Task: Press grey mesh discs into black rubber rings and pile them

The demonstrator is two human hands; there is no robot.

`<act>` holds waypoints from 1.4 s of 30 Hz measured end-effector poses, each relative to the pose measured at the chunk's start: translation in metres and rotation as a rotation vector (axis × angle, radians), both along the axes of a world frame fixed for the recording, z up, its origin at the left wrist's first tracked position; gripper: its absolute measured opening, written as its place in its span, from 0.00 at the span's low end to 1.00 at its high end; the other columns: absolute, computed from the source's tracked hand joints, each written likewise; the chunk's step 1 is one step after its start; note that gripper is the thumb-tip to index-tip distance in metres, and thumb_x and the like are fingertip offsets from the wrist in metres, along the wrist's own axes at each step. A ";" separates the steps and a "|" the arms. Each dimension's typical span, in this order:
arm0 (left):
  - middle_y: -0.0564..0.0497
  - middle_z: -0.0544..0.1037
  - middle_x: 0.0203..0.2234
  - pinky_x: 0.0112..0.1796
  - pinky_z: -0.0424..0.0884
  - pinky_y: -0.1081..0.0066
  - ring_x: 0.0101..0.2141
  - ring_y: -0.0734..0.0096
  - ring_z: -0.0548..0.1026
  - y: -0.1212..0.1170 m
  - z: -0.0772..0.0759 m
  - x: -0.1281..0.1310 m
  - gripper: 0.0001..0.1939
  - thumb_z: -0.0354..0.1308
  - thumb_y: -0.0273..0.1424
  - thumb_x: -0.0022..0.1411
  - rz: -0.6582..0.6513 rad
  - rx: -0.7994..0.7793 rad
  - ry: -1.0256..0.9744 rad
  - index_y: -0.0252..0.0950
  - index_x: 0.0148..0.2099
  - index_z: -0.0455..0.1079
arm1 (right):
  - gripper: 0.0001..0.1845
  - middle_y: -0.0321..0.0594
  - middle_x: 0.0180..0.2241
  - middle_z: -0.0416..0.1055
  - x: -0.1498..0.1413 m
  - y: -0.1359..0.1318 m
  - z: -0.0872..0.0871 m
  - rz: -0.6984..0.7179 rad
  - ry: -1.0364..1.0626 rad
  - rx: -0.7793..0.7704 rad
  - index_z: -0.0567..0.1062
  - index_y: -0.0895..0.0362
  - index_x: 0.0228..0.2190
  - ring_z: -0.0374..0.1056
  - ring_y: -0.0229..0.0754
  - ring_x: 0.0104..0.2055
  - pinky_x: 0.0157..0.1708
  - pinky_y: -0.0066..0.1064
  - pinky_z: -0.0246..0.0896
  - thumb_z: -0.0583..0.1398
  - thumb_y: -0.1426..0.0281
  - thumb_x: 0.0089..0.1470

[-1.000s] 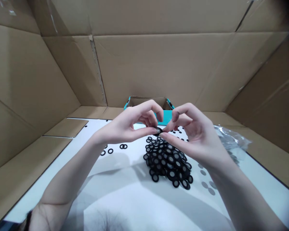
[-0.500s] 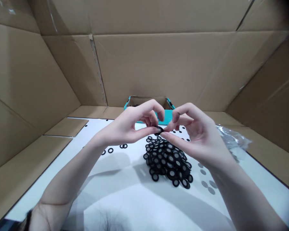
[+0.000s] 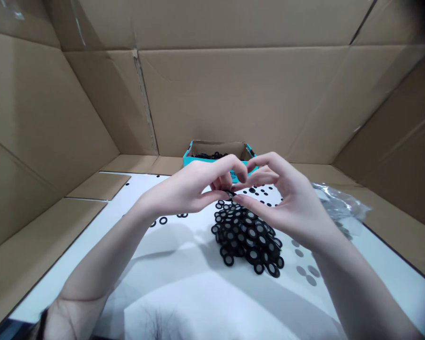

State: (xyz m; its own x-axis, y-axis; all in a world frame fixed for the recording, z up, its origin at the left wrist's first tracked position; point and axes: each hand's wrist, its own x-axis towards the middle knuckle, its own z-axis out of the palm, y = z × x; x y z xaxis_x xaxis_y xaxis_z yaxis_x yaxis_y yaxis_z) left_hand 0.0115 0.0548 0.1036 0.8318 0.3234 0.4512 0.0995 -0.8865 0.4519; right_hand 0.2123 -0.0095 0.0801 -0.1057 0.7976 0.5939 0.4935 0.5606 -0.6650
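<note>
My left hand (image 3: 187, 191) and my right hand (image 3: 283, 198) meet fingertip to fingertip above a white sheet (image 3: 184, 278). Both pinch one small black ring (image 3: 230, 193) between thumbs and forefingers. Directly below lies a heap of black rings with grey centres (image 3: 246, 236). The other fingers of both hands are curled in.
A small teal box (image 3: 198, 158) with black rings inside stands behind the hands. Loose black rings (image 3: 163, 220) and grey discs (image 3: 301, 270) are scattered over the sheet. A crumpled clear plastic bag (image 3: 336, 203) lies at the right. Cardboard walls (image 3: 38, 123) enclose the space on three sides.
Both hands have drawn closer together and dropped slightly toward the heap, still pinching the ring. The teal box's contents now show above the fingers.
</note>
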 end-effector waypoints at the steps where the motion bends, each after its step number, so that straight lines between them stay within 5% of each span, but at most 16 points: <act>1: 0.55 0.77 0.31 0.32 0.71 0.76 0.31 0.77 0.76 0.000 0.000 0.000 0.12 0.56 0.19 0.66 -0.006 0.001 0.005 0.37 0.49 0.63 | 0.17 0.30 0.27 0.79 0.000 -0.001 0.001 0.003 -0.005 -0.001 0.69 0.48 0.38 0.79 0.47 0.35 0.38 0.40 0.68 0.66 0.74 0.47; 8: 0.52 0.74 0.35 0.34 0.74 0.77 0.35 0.75 0.76 -0.004 -0.011 0.011 0.12 0.55 0.21 0.66 -0.004 -0.132 -0.187 0.38 0.50 0.62 | 0.14 0.29 0.25 0.76 0.001 0.002 0.000 -0.003 0.105 0.022 0.68 0.49 0.34 0.75 0.42 0.29 0.38 0.40 0.68 0.68 0.72 0.49; 13: 0.53 0.69 0.37 0.30 0.75 0.78 0.29 0.81 0.73 -0.004 -0.018 0.017 0.12 0.53 0.21 0.67 -0.060 -0.294 -0.254 0.39 0.49 0.59 | 0.17 0.29 0.24 0.73 0.003 0.002 0.000 0.037 0.184 -0.008 0.67 0.50 0.35 0.73 0.42 0.29 0.34 0.38 0.67 0.69 0.73 0.47; 19: 0.53 0.71 0.37 0.32 0.73 0.78 0.33 0.78 0.73 -0.006 -0.008 0.008 0.12 0.54 0.19 0.65 0.008 -0.166 -0.107 0.39 0.47 0.62 | 0.18 0.26 0.24 0.66 -0.005 -0.001 -0.002 0.071 0.227 0.106 0.63 0.49 0.32 0.70 0.40 0.30 0.34 0.37 0.67 0.67 0.77 0.48; 29: 0.52 0.75 0.35 0.33 0.75 0.78 0.34 0.78 0.76 -0.007 -0.007 0.008 0.13 0.57 0.21 0.65 0.046 -0.211 -0.200 0.37 0.50 0.63 | 0.16 0.33 0.29 0.78 0.001 0.002 -0.002 -0.038 0.098 0.097 0.66 0.50 0.34 0.78 0.47 0.35 0.42 0.44 0.67 0.68 0.71 0.48; 38: 0.56 0.70 0.32 0.32 0.73 0.79 0.30 0.81 0.72 -0.009 -0.010 0.008 0.16 0.52 0.17 0.64 0.035 -0.103 -0.049 0.40 0.49 0.62 | 0.15 0.27 0.27 0.66 -0.001 0.001 -0.001 0.130 0.125 0.027 0.65 0.51 0.30 0.70 0.36 0.30 0.32 0.33 0.63 0.64 0.79 0.46; 42: 0.56 0.73 0.32 0.32 0.72 0.80 0.30 0.81 0.72 -0.010 -0.008 0.007 0.15 0.53 0.16 0.63 0.031 -0.072 -0.042 0.39 0.48 0.63 | 0.15 0.27 0.24 0.65 -0.003 0.003 -0.003 0.101 0.145 0.022 0.63 0.51 0.29 0.68 0.37 0.29 0.32 0.33 0.63 0.65 0.77 0.46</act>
State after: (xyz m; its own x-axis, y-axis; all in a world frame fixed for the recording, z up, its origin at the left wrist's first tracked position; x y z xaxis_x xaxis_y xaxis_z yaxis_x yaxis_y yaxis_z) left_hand 0.0188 0.0452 0.0952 0.8016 0.3814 0.4603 0.1054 -0.8481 0.5192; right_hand 0.2097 -0.0063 0.0775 -0.0963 0.7737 0.6262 0.3336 0.6178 -0.7120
